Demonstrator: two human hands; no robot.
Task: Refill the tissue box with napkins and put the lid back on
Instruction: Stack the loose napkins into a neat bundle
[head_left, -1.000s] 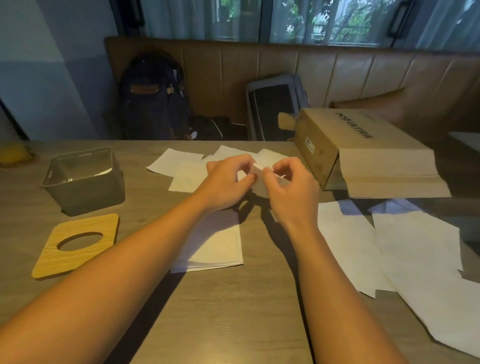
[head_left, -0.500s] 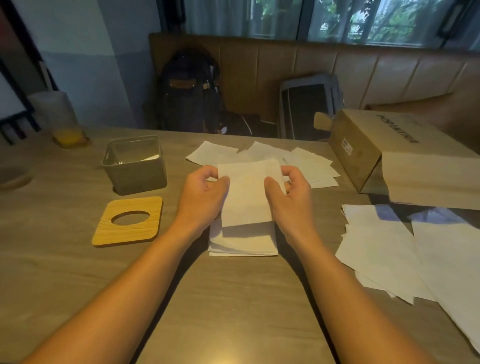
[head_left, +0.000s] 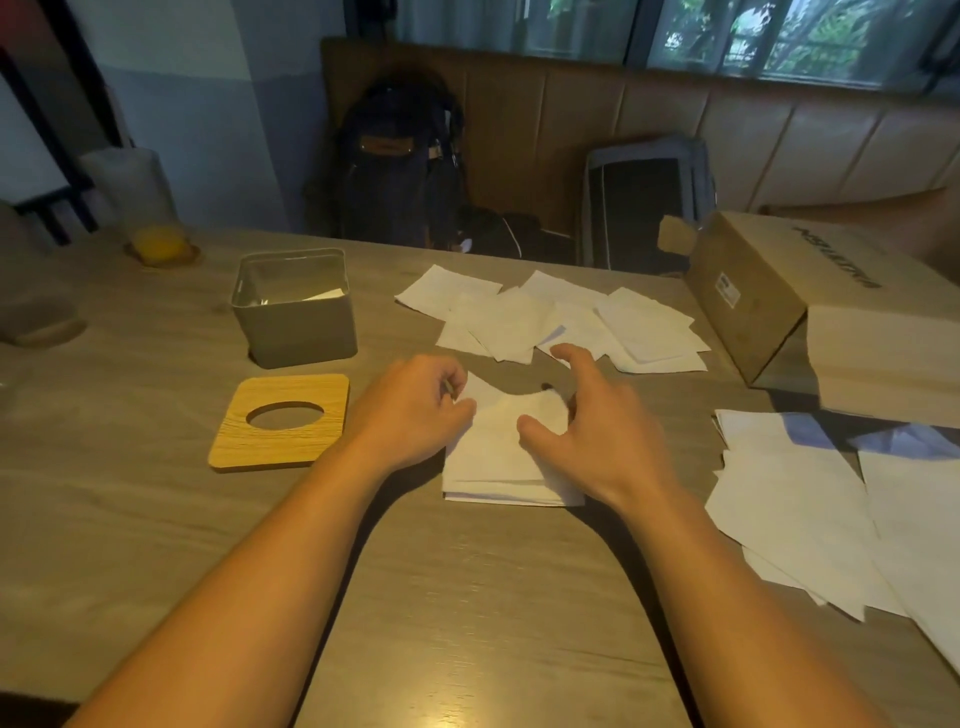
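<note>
A stack of folded white napkins (head_left: 493, 462) lies on the table in front of me. My left hand (head_left: 415, 410) has curled fingers at the stack's upper left corner and touches the top napkin. My right hand (head_left: 592, 426) hovers over the stack's right side with fingers spread, thumb on the top napkin. The grey tissue box (head_left: 296, 322) stands open to the left, a few napkins inside. Its wooden lid (head_left: 283, 421) with an oval hole lies flat in front of it.
Loose napkins (head_left: 556, 322) are scattered behind the stack; larger white sheets (head_left: 810, 504) lie at the right. A cardboard box (head_left: 810, 306) lies on its side at the far right. A cup with orange drink (head_left: 150, 228) stands far left. A backpack (head_left: 400, 166) sits on the bench.
The napkin I held up between both hands now lies on the stack. My right hand has opened and spread over it. The camera has turned left.
</note>
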